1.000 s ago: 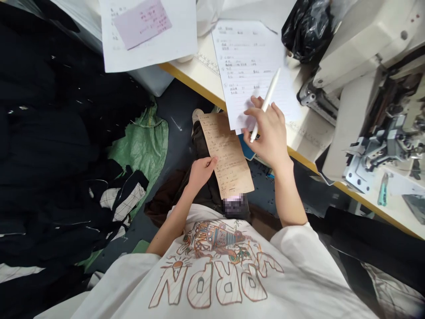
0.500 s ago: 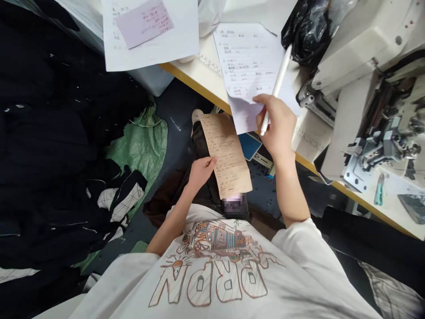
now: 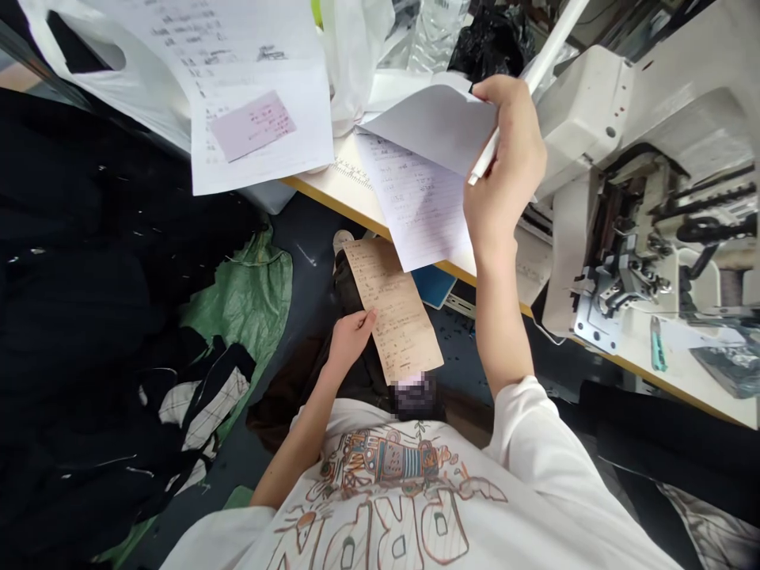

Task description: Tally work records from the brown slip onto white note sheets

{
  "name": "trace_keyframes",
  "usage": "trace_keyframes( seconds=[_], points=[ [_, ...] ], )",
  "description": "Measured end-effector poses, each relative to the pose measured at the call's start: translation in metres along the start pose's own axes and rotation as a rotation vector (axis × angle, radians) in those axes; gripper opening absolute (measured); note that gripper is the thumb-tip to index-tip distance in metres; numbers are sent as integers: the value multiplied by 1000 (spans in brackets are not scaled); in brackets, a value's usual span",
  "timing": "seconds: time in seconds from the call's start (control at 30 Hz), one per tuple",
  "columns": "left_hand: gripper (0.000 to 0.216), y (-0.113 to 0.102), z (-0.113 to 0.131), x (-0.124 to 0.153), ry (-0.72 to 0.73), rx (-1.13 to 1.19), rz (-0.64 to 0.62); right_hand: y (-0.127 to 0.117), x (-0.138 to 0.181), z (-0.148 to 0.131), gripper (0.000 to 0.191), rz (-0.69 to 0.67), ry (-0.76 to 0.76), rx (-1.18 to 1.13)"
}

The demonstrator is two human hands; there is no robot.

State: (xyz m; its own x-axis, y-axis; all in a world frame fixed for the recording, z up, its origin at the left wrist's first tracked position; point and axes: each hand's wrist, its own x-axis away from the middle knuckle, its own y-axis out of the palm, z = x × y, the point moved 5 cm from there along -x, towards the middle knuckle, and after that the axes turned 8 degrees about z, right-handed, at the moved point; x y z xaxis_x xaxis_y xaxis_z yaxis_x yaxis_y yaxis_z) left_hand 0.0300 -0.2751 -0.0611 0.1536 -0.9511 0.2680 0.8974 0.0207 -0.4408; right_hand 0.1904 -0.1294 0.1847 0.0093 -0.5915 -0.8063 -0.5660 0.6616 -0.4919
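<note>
Workshop table edge runs across the view, with lined paper sheets lying on it. The top sheet is lifted by the right hand, closed around it and a white pen. A tan paper slip is held below the edge, gripped by the left hand. A sewing machine is set on the table's far end.

Your left hand holds a brown paper slip against your lap. Your right hand grips a white pen and bends up the top of a lined sheet lying on the table, just beside a sewing machine.
</note>
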Motion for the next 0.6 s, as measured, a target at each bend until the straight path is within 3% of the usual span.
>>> trace_keyframes(
  seconds=[0.43,0.6],
  points=[
    [48,0,1,0,-24,10,-20,7,0,5,42,-86,35,63],
    [48,0,0,-1,-22,10,-20,3,0,4,46,-43,32,23]
  ],
)
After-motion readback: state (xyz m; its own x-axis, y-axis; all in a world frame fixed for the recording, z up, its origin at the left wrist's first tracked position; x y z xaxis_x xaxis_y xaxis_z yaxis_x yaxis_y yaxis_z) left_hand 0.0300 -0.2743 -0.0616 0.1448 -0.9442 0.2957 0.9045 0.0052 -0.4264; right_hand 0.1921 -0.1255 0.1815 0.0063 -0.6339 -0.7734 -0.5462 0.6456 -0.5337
